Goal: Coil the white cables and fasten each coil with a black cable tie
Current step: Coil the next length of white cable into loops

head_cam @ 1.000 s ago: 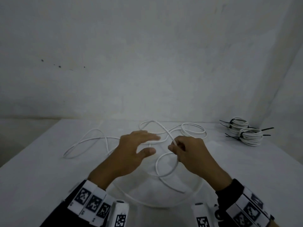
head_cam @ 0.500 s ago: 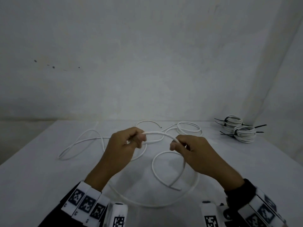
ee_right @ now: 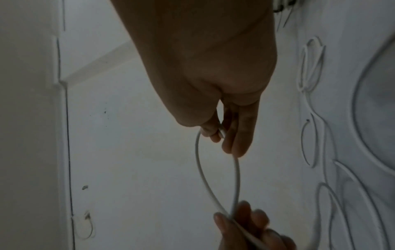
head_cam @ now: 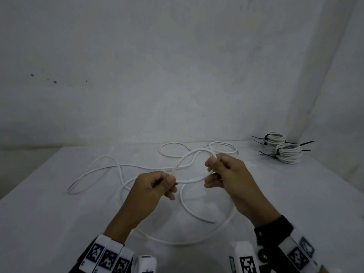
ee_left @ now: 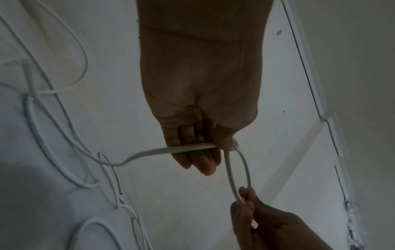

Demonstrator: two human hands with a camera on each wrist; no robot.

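**first loop being formed in a light, springy cable**

the white cable (head_cam: pixel 189 158) is held above the table (head_cam: pixel 39 223), with one small loop raised between the two hands and the rest lying in loose curves on the surface. the left hand (head_cam: pixel 155 186) is curled, the cable pinched between thumb and fingers where the strands cross. the right hand (head_cam: pixel 226 174) is curled too, the far bend of the loop pinched at its fingertips (ee_left: pixel 243 194).

the cable is judged light and thin, yet fairly stiff: wide open arcs are kept on the table rather than limp folds, so turns are likely to spring open if released. the jacket looks smooth and may slip. hold is best taken at the crossing point, each new turn being stacked there.

no container is seen. two finished coils (head_cam: pixel 283 149), each bound with black cable ties (head_cam: pixel 306 143), lie touching at the far right corner, well apart from the hands. no loose tie can be made out.
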